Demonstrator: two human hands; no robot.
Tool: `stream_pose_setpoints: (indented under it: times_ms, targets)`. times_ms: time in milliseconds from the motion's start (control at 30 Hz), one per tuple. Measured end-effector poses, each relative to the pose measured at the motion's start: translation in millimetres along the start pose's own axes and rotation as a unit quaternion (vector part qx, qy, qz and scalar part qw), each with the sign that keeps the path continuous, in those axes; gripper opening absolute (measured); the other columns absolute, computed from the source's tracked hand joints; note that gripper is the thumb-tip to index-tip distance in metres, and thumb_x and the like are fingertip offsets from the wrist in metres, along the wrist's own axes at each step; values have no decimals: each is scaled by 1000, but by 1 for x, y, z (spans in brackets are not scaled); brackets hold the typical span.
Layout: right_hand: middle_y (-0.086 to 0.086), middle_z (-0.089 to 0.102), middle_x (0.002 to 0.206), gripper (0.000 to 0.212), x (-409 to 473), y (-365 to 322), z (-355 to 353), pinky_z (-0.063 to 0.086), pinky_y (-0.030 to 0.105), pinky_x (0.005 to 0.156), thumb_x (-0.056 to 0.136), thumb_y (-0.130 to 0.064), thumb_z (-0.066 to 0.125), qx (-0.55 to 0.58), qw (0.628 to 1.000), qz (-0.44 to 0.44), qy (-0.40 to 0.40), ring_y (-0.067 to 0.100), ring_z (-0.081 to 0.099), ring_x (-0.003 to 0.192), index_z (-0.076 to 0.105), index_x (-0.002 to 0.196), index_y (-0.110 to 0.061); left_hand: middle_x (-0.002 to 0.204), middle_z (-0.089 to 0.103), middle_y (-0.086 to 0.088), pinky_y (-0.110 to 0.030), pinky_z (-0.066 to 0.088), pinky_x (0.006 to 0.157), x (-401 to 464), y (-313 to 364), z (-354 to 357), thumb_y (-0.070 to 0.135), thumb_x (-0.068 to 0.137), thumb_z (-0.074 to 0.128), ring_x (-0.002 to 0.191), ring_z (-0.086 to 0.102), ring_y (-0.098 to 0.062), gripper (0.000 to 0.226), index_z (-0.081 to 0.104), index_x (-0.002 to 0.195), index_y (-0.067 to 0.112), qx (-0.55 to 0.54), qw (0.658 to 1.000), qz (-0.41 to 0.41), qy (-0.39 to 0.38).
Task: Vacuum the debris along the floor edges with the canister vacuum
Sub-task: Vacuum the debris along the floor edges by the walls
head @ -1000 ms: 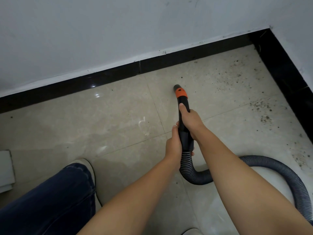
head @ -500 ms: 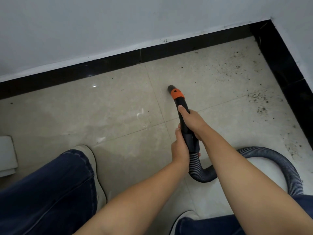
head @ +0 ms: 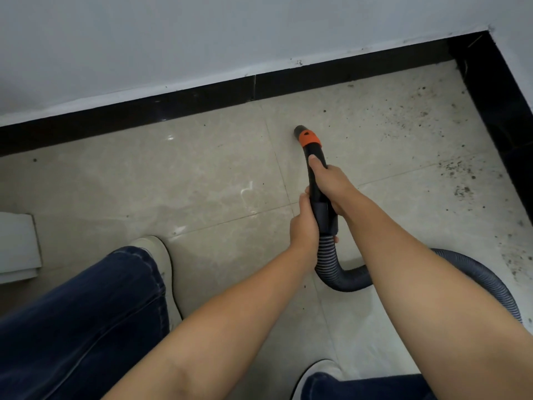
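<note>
Gritty debris (head: 458, 180) on glossy beige tile (head: 202, 183)

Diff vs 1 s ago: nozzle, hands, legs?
The nozzle tip has drifted left across the tile, away from the corner debris. The left leg stepped forward and a right shoe has come into view. Unchanged: right hand and left hand hold their grip on the handle; hose trails right.
</note>
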State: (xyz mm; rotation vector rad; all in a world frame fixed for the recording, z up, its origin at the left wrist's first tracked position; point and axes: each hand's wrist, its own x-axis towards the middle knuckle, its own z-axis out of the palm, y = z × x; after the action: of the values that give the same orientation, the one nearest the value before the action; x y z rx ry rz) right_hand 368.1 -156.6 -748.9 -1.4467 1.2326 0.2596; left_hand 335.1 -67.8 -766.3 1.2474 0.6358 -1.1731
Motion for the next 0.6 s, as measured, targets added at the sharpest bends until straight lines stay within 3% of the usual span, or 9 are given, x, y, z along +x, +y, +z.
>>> stream_pose_setpoints:
  times_ms: [167,433,600]
  targets:
    - [9,60,71,39,-4,-1,12,48,28,57,97,-48,44,-65,995,-32,-72,19,58,59,53,84,-13,71,68,-13,-28,50,46,-7,-12,-2,61,96,32,48,62,-22,68,69,99,3,-61,997,11,37]
    - [8,61,68,37,-1,2,40,49,30,61,96,-49,44,-117,975,-66,-176,19,57,56,51,90,-13,53,67,1,-16,43,34,-21,-9,-10,51,100,32,37,60,-8,55,66,80,13,-136,983,26,116]
    - [6,60,67,37,3,-6,59,48,30,61,96,-50,43,-148,961,-74,-222,18,56,54,50,88,-15,69,70,-5,-21,49,40,-18,-1,-20,56,97,37,45,65,-14,55,69,86,13,-181,972,23,147]
